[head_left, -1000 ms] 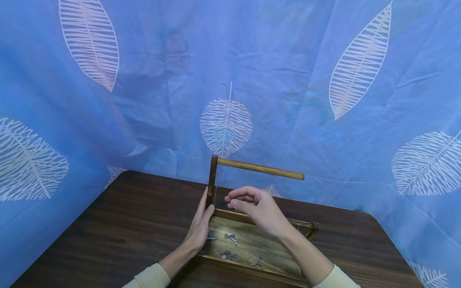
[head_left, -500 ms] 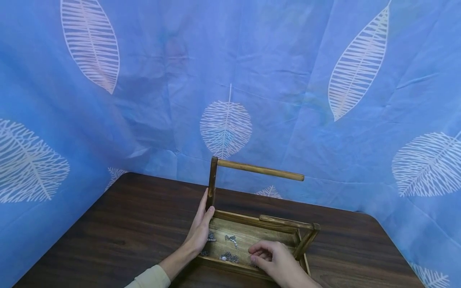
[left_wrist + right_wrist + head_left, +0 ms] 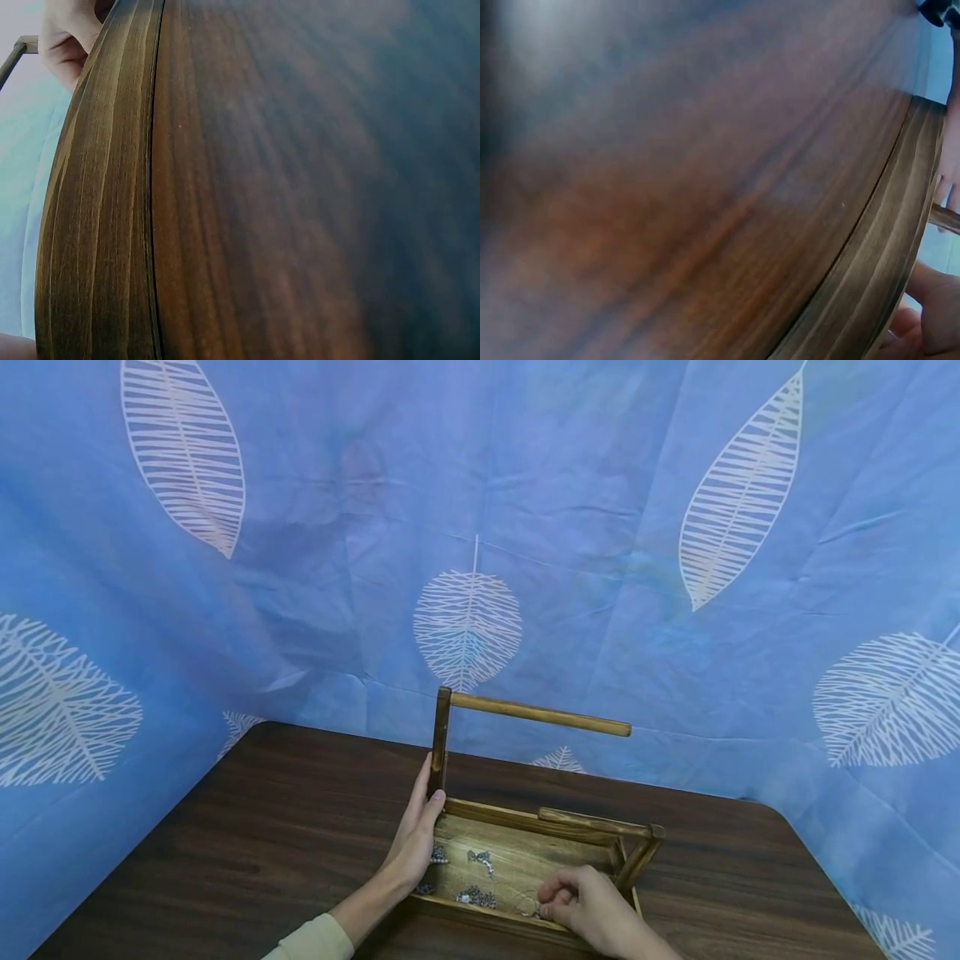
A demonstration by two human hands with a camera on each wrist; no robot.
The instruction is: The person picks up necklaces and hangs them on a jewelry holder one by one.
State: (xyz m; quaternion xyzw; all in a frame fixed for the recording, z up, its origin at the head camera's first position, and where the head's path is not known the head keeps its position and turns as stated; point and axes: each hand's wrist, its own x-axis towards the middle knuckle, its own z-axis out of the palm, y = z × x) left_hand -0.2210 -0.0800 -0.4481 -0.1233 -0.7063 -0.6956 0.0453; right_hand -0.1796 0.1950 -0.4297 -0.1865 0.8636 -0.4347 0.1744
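Right hand (image 3: 588, 906): fingertips together at thin chain (image 3: 527, 908), grip unclear; loose, it could snag, we think. Left hand (image 3: 412, 853): fingers straight against jewellery tray (image 3: 495, 814).

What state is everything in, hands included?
Wooden box, open-topped, on the table
Upper bar, right end free
Lower bar, left end free
Silvery chains, lying apart inside
Left hand, against the box's left end
Right hand, fingers curled at a thin loop, grip unclear

The cloth (image 3: 570, 510) is blue with white veined leaves (image 3: 467, 631); the counter (image 3: 300, 827) dark brown, grain-streaked; the wooden tray (image 3: 517, 839) golden brown; the trinkets (image 3: 477, 897), apparently silver-grey; the sleeve (image 3: 315, 941) pale yellow
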